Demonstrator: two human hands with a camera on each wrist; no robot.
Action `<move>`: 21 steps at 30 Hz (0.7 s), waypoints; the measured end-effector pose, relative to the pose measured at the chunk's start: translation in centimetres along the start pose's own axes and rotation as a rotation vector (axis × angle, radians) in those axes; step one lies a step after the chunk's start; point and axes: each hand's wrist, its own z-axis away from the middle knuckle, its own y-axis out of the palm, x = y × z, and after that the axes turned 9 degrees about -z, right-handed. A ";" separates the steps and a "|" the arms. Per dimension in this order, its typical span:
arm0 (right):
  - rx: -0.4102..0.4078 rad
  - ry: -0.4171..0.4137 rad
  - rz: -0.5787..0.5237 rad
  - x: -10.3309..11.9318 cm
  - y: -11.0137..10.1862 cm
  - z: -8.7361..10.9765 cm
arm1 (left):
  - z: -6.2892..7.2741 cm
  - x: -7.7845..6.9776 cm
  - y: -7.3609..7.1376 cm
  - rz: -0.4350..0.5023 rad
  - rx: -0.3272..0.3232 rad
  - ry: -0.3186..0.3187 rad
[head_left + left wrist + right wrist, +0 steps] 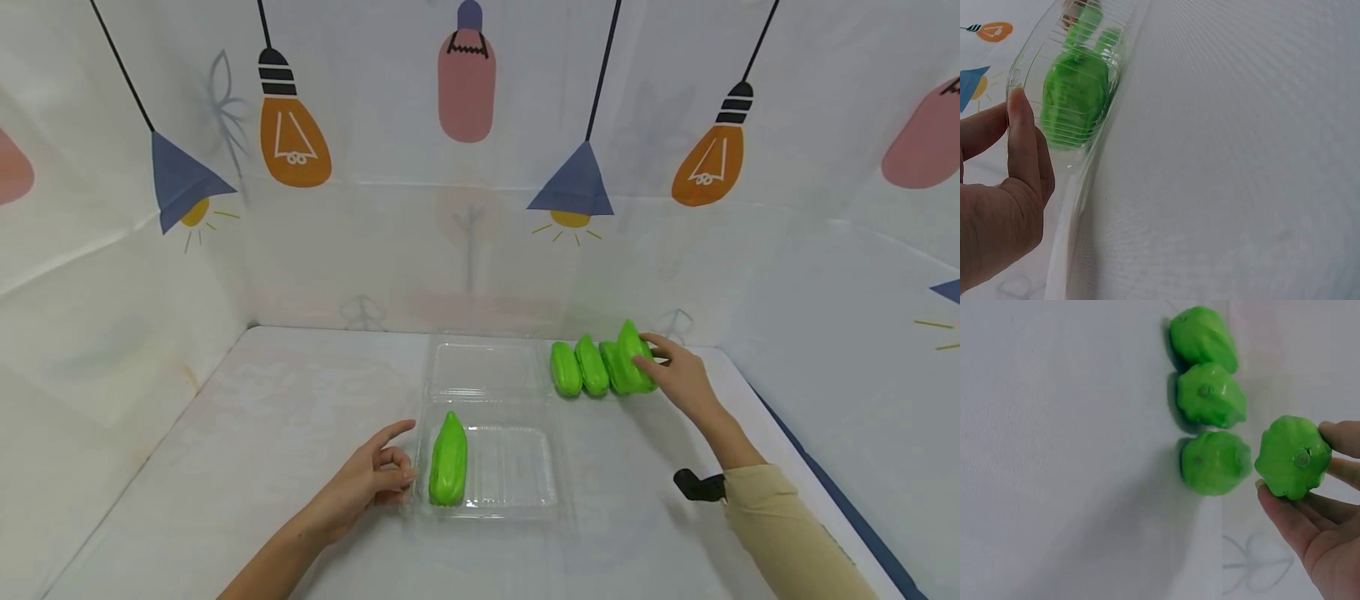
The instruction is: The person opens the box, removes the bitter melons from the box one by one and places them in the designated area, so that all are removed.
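Note:
My right hand (686, 387) grips a glossy green, ridged, gourd-like vegetable (1291, 453) with a pointed tip, raised off the table at the end of a row. Three matching green vegetables (1213, 397) lie side by side beside it. In front of me a clear plastic clamshell container (513, 467) lies with its lid (487, 367) folded back. One more green vegetable (448, 462) rests in the left part of its base, tip pointing away. My left hand (367, 483) pinches the container's left rim between thumb and fingers, as the left wrist view shows.
A white-covered table (225, 433) carries everything. Behind it and at both sides hangs a pale curtain (375, 242) printed with lamps and bulbs. A black strap piece (699, 485) sticks out from my right sleeve (780, 525).

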 end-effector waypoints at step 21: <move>-0.030 0.108 -0.079 -2.7 -0.4 -0.4 | 0.1 0.0 0.0 -0.003 -0.018 -0.015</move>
